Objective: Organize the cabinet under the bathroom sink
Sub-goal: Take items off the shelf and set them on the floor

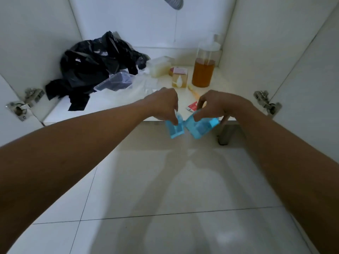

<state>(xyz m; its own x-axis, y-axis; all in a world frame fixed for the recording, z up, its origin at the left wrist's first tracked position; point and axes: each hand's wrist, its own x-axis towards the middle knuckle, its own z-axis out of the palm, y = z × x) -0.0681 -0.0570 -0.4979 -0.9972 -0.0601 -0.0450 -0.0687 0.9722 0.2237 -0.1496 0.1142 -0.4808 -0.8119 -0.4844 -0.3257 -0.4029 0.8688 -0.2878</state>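
a: what crowded the cabinet floor (pixel 113 107) when you looked in?

b: a crumpled black bag (pixel 95 65) took the back left. a clear lidded tray (pixel 115 81) with something dark inside leaned at its front, and a clear plastic wrap (pixel 145 85) lay just beside that. further right sat a pale tub (pixel 159 67), a small pink-topped box (pixel 180 77) and a tall clear bottle (pixel 203 70), under half full of amber liquid, near the right wall. a yellow stick (pixel 194 91) lay in front of the box, and a red sachet (pixel 192 106) lay near the front edge, just beside my right hand (pixel 214 105).

a: and room to move?

b: white floor showed from the bag forward to the front edge on the left. both doors stood open, with a left hinge (pixel 20 107) and a right hinge (pixel 266 101) at the sides. a grey hose (pixel 173 2) hung at the top back. a cabinet leg (pixel 224 134) stood on the tiled floor (pixel 165 198) below the edge, right of my hands.

a: the hands?

b: both sat at the front edge, near each other but apart. my left hand (pixel 163 105) pinched the left blue packet (pixel 175 130), which hung past the edge. my right hand's fingers curled onto the right blue packet (pixel 200 128), which was tilted. i couldn't tell whether the packets touched.
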